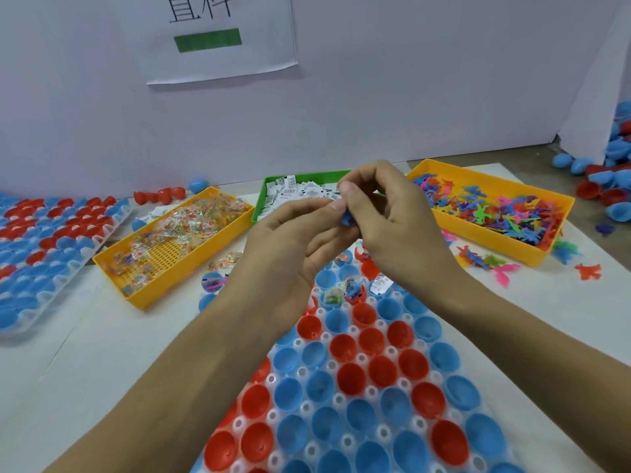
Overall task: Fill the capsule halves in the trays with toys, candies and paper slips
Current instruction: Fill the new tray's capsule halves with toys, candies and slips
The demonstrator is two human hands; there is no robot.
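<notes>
red and blue capsule halves are sitting open-side up in the white tray nearest the camera, most of them looking empty, while a few at the far end are already holding candy, a toy and a paper slip. both forearms are reaching out over this tray, and the hands are meeting above its far end. the right hand is pinching a small blue toy between thumb and fingers; the left hand is lying half curled with its fingertips touching the same toy, though whether it is truly gripping is hard to tell. the toy is hanging just below the fingers, too hidden for its long axis or facing to be read. the next empty halves are lying below and toward the camera from the hands, so the drop is probably calling for a short move down and back; the right hand is nearer. behind, the candy tray, slip tray and toy tray are standing in a row.
</notes>
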